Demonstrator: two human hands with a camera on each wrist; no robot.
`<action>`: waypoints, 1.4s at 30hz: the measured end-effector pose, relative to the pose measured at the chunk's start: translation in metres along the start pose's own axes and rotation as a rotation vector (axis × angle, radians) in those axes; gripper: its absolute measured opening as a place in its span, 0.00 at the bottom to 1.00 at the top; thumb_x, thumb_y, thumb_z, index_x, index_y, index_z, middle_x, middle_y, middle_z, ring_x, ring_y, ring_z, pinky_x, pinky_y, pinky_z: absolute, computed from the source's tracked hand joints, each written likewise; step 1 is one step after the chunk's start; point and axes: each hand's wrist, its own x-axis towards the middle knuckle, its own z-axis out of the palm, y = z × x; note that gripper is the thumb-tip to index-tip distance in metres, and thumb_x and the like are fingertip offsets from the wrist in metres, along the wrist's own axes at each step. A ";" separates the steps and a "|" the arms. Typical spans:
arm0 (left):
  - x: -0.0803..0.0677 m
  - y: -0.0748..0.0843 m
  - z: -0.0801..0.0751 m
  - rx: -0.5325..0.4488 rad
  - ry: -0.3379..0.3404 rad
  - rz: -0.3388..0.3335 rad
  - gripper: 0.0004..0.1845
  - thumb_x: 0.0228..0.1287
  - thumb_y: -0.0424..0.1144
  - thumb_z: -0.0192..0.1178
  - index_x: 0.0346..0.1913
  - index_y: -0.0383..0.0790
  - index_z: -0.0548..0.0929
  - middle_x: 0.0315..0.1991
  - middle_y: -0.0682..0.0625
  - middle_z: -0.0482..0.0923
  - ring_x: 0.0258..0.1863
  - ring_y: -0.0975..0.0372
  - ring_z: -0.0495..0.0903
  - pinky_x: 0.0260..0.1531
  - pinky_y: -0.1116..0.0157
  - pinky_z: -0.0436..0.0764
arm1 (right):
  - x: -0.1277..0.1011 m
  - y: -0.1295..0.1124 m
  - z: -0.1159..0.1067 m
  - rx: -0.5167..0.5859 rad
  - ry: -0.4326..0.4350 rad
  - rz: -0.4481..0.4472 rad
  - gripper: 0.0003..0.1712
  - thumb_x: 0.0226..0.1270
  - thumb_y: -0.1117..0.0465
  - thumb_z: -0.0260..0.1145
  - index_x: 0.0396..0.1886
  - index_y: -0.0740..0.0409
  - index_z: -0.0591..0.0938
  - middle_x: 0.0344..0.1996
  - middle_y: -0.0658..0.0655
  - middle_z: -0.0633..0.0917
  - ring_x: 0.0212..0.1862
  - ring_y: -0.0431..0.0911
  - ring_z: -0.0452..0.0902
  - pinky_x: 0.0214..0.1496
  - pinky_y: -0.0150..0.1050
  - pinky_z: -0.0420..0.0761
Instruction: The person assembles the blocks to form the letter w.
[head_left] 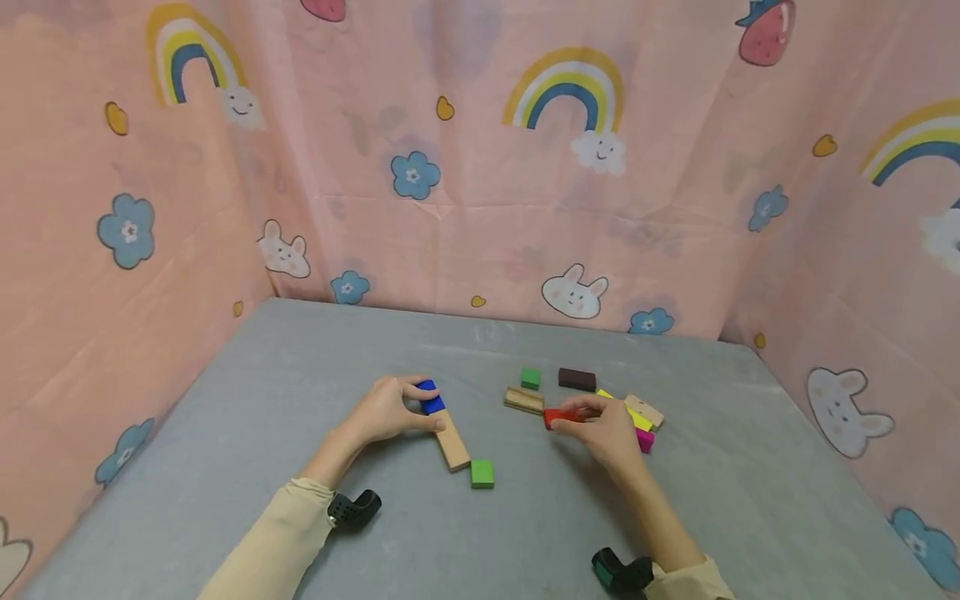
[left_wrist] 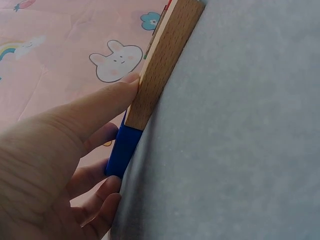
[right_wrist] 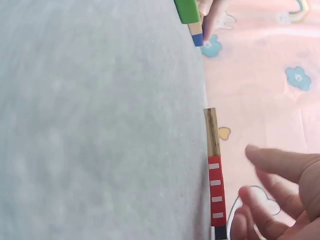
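My left hand [head_left: 390, 412] grips a blue block [head_left: 430, 400] at the far end of a wooden plank [head_left: 452, 442] lying on the grey table [head_left: 300, 375]. In the left wrist view the thumb [left_wrist: 95, 107] presses the end of the plank [left_wrist: 165, 60], and the other fingers curl under the blue block [left_wrist: 122, 150]. A green block [head_left: 482, 473] lies at the plank's near end. My right hand [head_left: 600, 429] hovers over a red block [head_left: 558, 417]. In the right wrist view its loosely bent fingers [right_wrist: 280, 165] stand a little off the red, white-striped block [right_wrist: 216, 192].
A short wooden block [head_left: 523, 400] lies left of the red one. Behind it are a small green cube [head_left: 530, 378] and a dark brown block [head_left: 577, 379]. Yellow [head_left: 637, 414], tan [head_left: 645, 410] and magenta [head_left: 646, 440] blocks lie beside my right hand. Pink printed cloth walls enclose the table.
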 end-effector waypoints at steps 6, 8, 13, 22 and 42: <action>0.001 0.001 0.000 -0.007 0.002 0.015 0.32 0.49 0.56 0.76 0.54 0.41 0.86 0.66 0.45 0.72 0.68 0.47 0.64 0.61 0.50 0.68 | 0.002 0.003 -0.005 -0.070 0.040 0.048 0.13 0.53 0.60 0.79 0.37 0.60 0.88 0.45 0.61 0.83 0.48 0.56 0.76 0.43 0.46 0.77; 0.001 0.002 0.000 -0.007 0.004 0.014 0.32 0.48 0.56 0.76 0.54 0.41 0.86 0.66 0.45 0.72 0.68 0.47 0.64 0.61 0.50 0.68 | 0.003 0.002 -0.006 -0.090 0.038 0.052 0.14 0.53 0.60 0.79 0.37 0.61 0.88 0.45 0.62 0.83 0.49 0.57 0.77 0.46 0.49 0.77; 0.001 0.003 -0.003 -0.003 0.010 0.013 0.32 0.49 0.55 0.76 0.54 0.40 0.86 0.65 0.44 0.72 0.68 0.47 0.64 0.61 0.49 0.68 | 0.006 0.000 -0.008 -0.119 0.001 0.054 0.14 0.53 0.60 0.80 0.37 0.62 0.88 0.44 0.61 0.85 0.50 0.58 0.77 0.51 0.53 0.76; 0.001 0.004 -0.005 -0.004 0.003 -0.002 0.31 0.49 0.54 0.76 0.54 0.40 0.86 0.65 0.44 0.72 0.68 0.47 0.63 0.62 0.49 0.67 | 0.013 0.003 -0.006 -0.154 -0.045 0.039 0.13 0.53 0.64 0.79 0.37 0.64 0.89 0.51 0.64 0.82 0.52 0.57 0.74 0.52 0.52 0.76; -0.001 0.001 -0.001 -0.010 -0.003 0.006 0.32 0.48 0.55 0.77 0.55 0.41 0.86 0.66 0.45 0.72 0.68 0.47 0.65 0.62 0.50 0.68 | 0.009 0.002 0.004 -0.192 -0.034 0.008 0.19 0.49 0.57 0.82 0.37 0.63 0.87 0.40 0.59 0.85 0.45 0.54 0.76 0.44 0.47 0.79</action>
